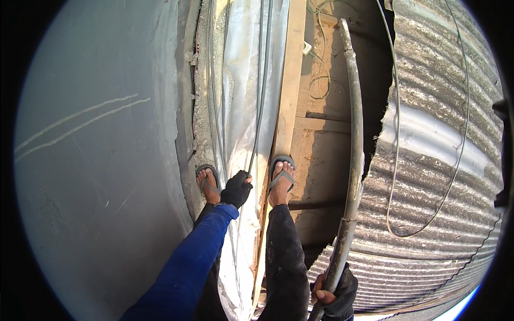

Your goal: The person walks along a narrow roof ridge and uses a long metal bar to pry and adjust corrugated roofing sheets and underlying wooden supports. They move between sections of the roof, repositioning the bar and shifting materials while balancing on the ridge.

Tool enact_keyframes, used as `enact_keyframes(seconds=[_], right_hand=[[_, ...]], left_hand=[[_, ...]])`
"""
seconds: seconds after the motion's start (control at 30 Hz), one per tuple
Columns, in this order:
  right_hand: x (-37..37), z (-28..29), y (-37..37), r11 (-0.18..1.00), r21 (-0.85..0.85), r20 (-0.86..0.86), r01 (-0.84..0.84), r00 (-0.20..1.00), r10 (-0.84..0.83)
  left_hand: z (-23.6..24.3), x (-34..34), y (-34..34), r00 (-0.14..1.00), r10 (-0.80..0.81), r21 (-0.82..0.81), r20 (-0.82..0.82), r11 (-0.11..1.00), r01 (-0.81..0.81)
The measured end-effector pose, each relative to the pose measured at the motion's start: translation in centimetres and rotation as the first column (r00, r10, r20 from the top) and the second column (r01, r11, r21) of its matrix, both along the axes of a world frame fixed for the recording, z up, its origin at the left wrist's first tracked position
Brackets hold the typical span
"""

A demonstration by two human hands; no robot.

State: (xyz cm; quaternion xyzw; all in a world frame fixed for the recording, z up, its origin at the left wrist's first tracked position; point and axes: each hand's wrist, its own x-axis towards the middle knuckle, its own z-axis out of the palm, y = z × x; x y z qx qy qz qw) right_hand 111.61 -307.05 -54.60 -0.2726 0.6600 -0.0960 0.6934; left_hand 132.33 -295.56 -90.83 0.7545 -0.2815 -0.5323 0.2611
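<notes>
My left hand (236, 188), in a black glove with bare fingertips, is closed around a thin dark cable (261, 96) among several running along a pale metal strip (241, 59). My right hand (334, 293), also gloved, grips the lower part of a long grey, weathered pipe (353, 134), which rises toward the top right beside an opening. My feet in sandals stand apart: the left (209, 183) on a rough narrow ledge, the right (280, 180) on a long wooden beam (289, 101) to the right of the metal strip.
A grey wall-like surface (96, 187) fills the left. Right of the beam, a recessed wooden area (318, 155) holds loose cable loops and a small white fitting (306, 48). Corrugated, weathered roofing sheets (428, 80) with a hanging wire loop lie at the right, a ragged edge facing the opening.
</notes>
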Motion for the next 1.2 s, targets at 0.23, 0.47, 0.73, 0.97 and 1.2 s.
enact_keyframes(seconds=[0.23, 0.47, 0.73, 0.97, 1.2], right_hand=[[-7.1, 5.3, -0.4, 0.834, 0.048, -0.530, -0.549, 0.694, 0.487], [-10.9, 9.4, -5.4, 0.499, 0.249, -0.430, -0.830, 0.367, 0.825], [-13.7, 9.9, -7.8, 0.321, 0.393, -0.347, -0.862, 0.185, 0.920], [-12.8, 10.7, -12.8, 0.096, 0.376, -0.509, -0.922, -0.119, 0.853], [-10.7, 11.1, -13.1, 0.083, 0.335, -0.624, -0.939, -0.154, 0.766]], left_hand=[[2.4, -3.0, 0.5, 0.958, 0.286, 0.072, -0.019, 0.956, -0.284], [2.0, -2.2, 1.0, 0.915, 0.388, 0.093, -0.113, 0.921, -0.379], [1.8, -2.5, 0.8, 0.872, 0.442, 0.083, -0.210, 0.897, -0.435], [1.7, -2.6, 0.3, 0.883, 0.415, 0.126, -0.221, 0.909, -0.396], [0.9, -2.9, 0.4, 0.881, 0.414, 0.084, -0.231, 0.910, -0.406]])
